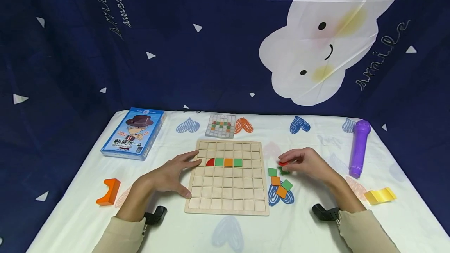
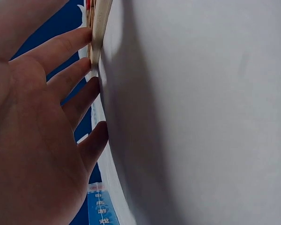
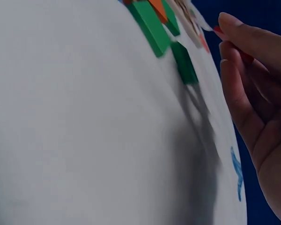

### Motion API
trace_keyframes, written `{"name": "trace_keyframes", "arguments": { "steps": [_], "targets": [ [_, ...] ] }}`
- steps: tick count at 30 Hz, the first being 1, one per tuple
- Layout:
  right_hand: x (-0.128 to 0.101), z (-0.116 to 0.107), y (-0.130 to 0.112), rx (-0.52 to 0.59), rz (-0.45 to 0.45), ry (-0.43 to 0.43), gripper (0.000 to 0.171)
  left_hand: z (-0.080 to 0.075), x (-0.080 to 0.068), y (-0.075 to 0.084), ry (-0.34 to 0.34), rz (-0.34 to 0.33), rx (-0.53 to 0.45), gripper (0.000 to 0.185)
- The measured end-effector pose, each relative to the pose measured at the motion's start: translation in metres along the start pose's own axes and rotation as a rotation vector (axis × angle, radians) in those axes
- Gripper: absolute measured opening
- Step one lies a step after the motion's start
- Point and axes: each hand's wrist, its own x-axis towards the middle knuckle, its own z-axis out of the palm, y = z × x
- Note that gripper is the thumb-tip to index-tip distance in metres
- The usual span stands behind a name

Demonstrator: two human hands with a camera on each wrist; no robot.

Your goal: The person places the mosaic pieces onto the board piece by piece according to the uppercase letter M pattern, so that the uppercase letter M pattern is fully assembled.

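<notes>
Wooden grid board [image 1: 227, 190] steadied by flat left hand [image 1: 171, 175]; right hand [image 1: 305, 162] pinches a red tile [image 1: 283, 163] (small, flat).

Worktop [image 1: 309, 229] covered with a white cloth printed with hearts. Between the two hands lies a wooden grid board [image 1: 227, 177]; the left hand [image 1: 168, 175] rests against its left edge. Beyond the board, a small pattern card [image 1: 220, 125]. Beyond and outward of the left hand, a blue game box [image 1: 134, 132]; just outward of its wrist, an orange curved block [image 1: 109, 191]. Loose green and orange square tiles [image 1: 280, 184] lie just beside the right hand [image 1: 307, 163], on its near side. Outward of the right hand, a purple toy microphone [image 1: 359, 147]; nearer the edge, a yellow block [image 1: 379, 195].
</notes>
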Motion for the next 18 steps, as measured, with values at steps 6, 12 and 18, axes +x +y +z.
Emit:
{"name": "trace_keyframes", "arguments": {
  "steps": [6,12,18],
  "targets": [
    [0.009,0.014,-0.003,-0.015,-0.034,0.016,0.015,0.0,0.0,0.0,-0.002,-0.003,-0.002,0.106],
    [0.018,0.029,-0.01,0.0,-0.05,0.009,0.018,0.0,0.0,0.0,-0.004,0.001,-0.005,0.106],
    [0.029,0.042,-0.02,0.005,-0.043,-0.005,0.019,0.0,0.0,-0.001,-0.003,0.002,-0.006,0.107]
  ]
}}
